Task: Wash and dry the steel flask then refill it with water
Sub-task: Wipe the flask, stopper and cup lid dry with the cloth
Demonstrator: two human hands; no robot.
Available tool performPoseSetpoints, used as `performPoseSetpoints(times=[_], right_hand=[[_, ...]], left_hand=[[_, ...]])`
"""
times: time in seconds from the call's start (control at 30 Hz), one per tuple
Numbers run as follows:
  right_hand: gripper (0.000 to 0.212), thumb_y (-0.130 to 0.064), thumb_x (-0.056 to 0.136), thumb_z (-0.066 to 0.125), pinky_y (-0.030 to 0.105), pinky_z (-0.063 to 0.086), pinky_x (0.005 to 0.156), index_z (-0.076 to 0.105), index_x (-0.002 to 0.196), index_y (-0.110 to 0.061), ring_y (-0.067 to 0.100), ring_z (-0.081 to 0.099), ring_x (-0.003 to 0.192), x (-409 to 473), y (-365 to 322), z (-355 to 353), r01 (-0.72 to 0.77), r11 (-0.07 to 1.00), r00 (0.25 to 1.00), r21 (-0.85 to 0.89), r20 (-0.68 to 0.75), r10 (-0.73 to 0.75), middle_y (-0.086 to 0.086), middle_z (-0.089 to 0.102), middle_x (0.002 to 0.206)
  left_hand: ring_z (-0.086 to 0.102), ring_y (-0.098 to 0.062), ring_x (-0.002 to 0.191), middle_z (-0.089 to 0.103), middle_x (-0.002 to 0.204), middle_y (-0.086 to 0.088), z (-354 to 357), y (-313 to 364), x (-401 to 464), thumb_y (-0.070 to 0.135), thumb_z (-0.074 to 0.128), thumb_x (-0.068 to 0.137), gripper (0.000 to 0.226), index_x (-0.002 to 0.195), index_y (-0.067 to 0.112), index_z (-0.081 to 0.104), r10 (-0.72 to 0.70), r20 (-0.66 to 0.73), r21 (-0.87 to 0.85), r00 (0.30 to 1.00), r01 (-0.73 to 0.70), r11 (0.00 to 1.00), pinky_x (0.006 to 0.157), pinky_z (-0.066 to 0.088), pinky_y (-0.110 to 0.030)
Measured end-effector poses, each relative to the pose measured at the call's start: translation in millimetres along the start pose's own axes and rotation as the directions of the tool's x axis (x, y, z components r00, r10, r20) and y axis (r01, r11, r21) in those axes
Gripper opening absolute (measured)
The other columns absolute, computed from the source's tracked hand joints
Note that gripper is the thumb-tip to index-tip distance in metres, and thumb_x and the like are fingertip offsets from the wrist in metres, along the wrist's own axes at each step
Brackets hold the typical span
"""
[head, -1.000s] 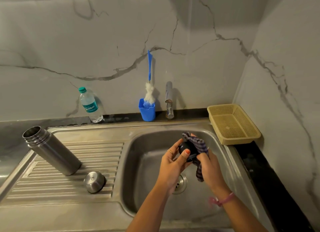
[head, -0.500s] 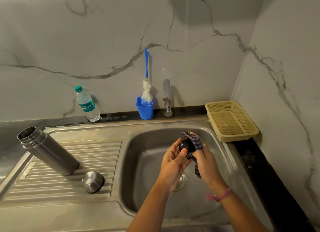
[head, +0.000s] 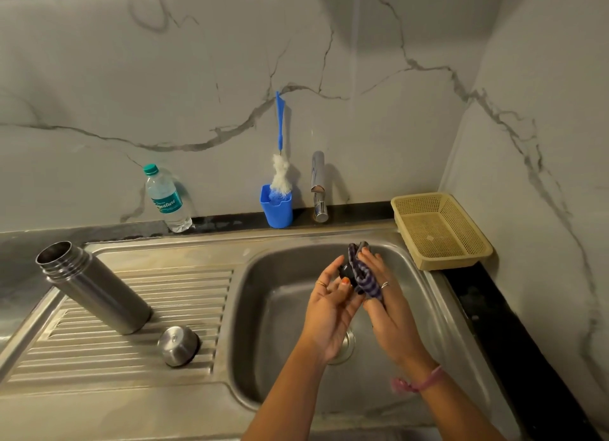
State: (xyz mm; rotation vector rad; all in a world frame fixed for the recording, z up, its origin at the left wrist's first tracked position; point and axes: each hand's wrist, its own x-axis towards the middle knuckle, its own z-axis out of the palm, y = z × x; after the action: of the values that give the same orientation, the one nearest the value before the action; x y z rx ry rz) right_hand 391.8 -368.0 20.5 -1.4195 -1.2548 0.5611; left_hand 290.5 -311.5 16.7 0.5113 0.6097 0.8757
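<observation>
Over the sink basin (head: 270, 325), the left hand (head: 329, 309) pinches a small black stopper (head: 346, 271) while the right hand (head: 389, 309) presses a striped cloth (head: 365, 276) against it; the steel flask (head: 95, 287) stands well left.

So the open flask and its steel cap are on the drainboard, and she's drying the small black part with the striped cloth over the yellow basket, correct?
Not quite. The head view shows the hands working over the sink basin, not the yellow basket, which sits apart at the right. The rest holds: the open flask and steel cap are on the drainboard, and the striped cloth is against the small black part.
</observation>
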Motion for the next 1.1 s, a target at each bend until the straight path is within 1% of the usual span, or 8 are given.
performPoseSetpoints(times=[0.13,0.27,0.5,0.67,0.73,0.83,0.97,1.1], right_hand=[[0.061,-0.006,0.083,0.039,0.025,0.03,0.113,0.043,0.141,-0.025,0.005,0.034,0.139,-4.9,1.7,0.1,-0.01,0.997,0.999,0.076,0.042,0.007,-0.009,0.044,0.146],[0.032,-0.014,0.076,0.042,0.024,0.046,0.061,0.069,0.086,-0.027,0.001,0.06,0.066,2.7,4.5,-4.4,-0.253,0.911,0.965,0.326,0.019,0.261,-0.01,0.066,0.069],[0.055,-0.003,0.083,0.041,0.017,0.035,0.107,0.05,0.136,-0.013,0.0,0.044,0.13,1.6,-8.9,-1.2,-0.046,0.997,0.998,0.069,0.033,0.044,-0.006,0.054,0.137],[0.034,0.005,0.092,0.037,0.017,0.039,0.055,0.051,0.072,-0.019,-0.007,0.05,0.049,13.1,-5.2,-10.3,-0.242,0.949,0.967,0.201,-0.029,0.253,-0.018,0.056,0.05],[0.031,0.002,0.09,0.039,0.012,0.04,0.053,0.053,0.078,-0.023,-0.008,0.054,0.052,9.6,-9.5,-10.8,-0.217,0.958,0.975,0.186,-0.006,0.222,-0.022,0.058,0.055],[0.049,-0.004,0.084,0.04,0.014,0.046,0.089,0.055,0.128,-0.017,-0.007,0.057,0.107,1.6,-15.2,-6.8,-0.168,0.977,0.986,0.134,0.041,0.164,-0.019,0.063,0.118],[0.028,-0.001,0.094,0.037,0.018,0.036,0.046,0.049,0.073,-0.015,-0.001,0.045,0.046,11.4,-11.5,-13.1,-0.315,0.928,0.946,0.2,-0.017,0.325,-0.014,0.049,0.047],[0.024,-0.01,0.088,0.042,0.007,0.042,0.06,0.061,0.103,-0.011,-0.004,0.057,0.069,13.9,-16.3,-6.6,-0.227,0.964,0.972,0.138,-0.024,0.233,-0.018,0.062,0.074]], left_hand=[[0.069,-0.024,0.105,0.07,0.12,-0.017,7.0,-3.4,-2.4,0.012,0.067,0.082,0.047,0.128,0.01,0.058,0.035,-0.022,0.07,0.999,-0.033,0.997,0.085,0.059,-0.032],[0.068,-0.025,0.107,0.07,0.12,-0.015,1.1,-4.1,-2.2,0.005,0.065,0.086,0.041,0.127,0.009,0.056,0.04,-0.021,0.08,0.999,-0.039,0.996,0.088,0.058,-0.033],[0.071,-0.022,0.1,0.069,0.118,-0.018,1.7,3.0,0.8,0.001,0.06,0.093,0.04,0.132,0.001,0.052,0.022,-0.022,0.071,1.0,-0.02,0.997,0.081,0.06,-0.032],[0.069,-0.024,0.106,0.072,0.114,-0.013,3.2,5.7,-4.1,0.003,0.062,0.089,0.047,0.135,0.005,0.053,0.003,0.036,0.123,0.999,-0.008,0.992,0.091,0.058,-0.033],[0.069,-0.026,0.107,0.071,0.115,-0.016,3.7,5.9,-3.5,0.003,0.062,0.09,0.048,0.137,0.003,0.051,0.012,0.022,0.11,1.0,-0.014,0.994,0.089,0.059,-0.034],[0.069,-0.029,0.106,0.069,0.117,-0.019,4.0,9.1,-2.1,-0.001,0.056,0.095,0.041,0.135,0.005,0.05,0.022,-0.005,0.088,1.0,-0.021,0.996,0.082,0.061,-0.035],[0.067,-0.031,0.11,0.068,0.121,-0.02,8.3,7.5,-6.2,0.001,0.052,0.098,0.036,0.133,0.008,0.053,-0.02,0.025,0.064,0.999,0.019,0.998,0.091,0.058,-0.04],[0.067,-0.03,0.111,0.066,0.126,-0.02,11.7,8.4,-0.3,0.004,0.049,0.101,0.035,0.135,0.008,0.052,-0.014,-0.017,0.052,1.0,0.014,0.999,0.095,0.056,-0.042]])
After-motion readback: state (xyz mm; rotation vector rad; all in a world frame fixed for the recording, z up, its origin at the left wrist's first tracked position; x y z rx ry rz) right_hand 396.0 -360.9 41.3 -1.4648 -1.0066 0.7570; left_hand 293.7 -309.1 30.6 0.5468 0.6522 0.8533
